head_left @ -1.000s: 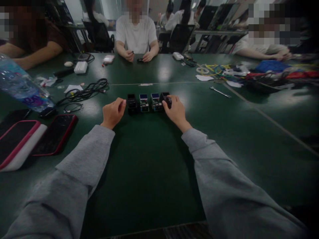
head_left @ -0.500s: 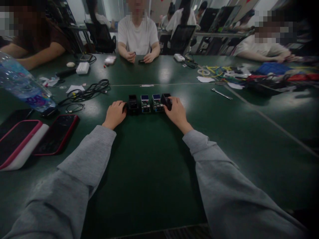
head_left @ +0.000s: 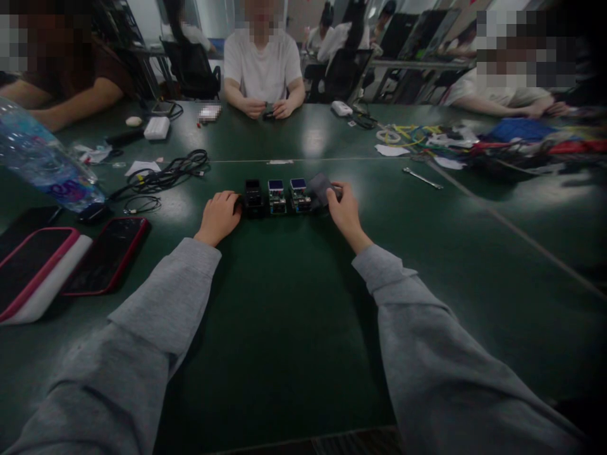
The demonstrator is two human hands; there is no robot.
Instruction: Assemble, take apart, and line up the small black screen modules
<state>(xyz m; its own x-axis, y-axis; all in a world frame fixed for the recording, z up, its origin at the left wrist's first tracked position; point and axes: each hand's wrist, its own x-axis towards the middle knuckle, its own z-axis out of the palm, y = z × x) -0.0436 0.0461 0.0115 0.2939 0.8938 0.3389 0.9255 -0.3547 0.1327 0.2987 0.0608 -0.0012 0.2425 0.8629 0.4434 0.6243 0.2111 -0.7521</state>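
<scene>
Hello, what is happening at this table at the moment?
A person in grey sleeves works on a row of four small modules on a green table. The left hand rests against the black module at the left end. The right hand grips the dark module at the right end, which is tilted. Two modules with blue screens stand between them. Across the table, a person in white handles a small part.

Dim room. Long dark green table, glossy, light patches reflected on top. Black office chairs behind; further desks beyond. Pale wall far left.
</scene>
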